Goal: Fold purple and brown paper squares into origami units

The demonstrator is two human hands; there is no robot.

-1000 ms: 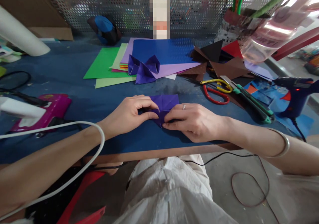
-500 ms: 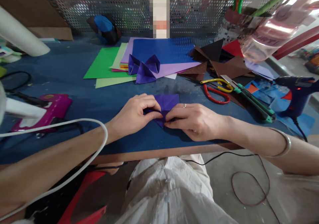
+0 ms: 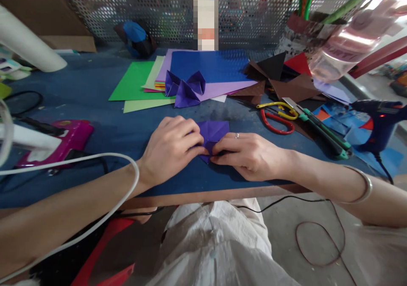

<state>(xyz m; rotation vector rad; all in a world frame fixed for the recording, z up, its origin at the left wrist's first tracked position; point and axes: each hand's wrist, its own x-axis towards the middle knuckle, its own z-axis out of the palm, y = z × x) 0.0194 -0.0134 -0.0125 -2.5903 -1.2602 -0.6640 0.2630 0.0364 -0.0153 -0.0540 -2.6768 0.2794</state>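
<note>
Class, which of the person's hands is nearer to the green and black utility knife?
Right. The right hand, on the purple paper, is to the left of the utility knife; the left hand is farther left, at the paper's opposite side.

On the tabletop (image 3: 85, 84), a green cutter (image 3: 324, 130) lies beside red-and-yellow scissors handles (image 3: 277, 131). Behind them is a pink bottle (image 3: 348, 51), slightly blurred, perhaps of plastic.

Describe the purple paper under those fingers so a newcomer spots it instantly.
Look to the blue tabletop, along its near edge. There the left hand and right hand hold a creased purple paper. Unlike the folded purple shape farther back, it lies flatter, with both hands on it.
</note>
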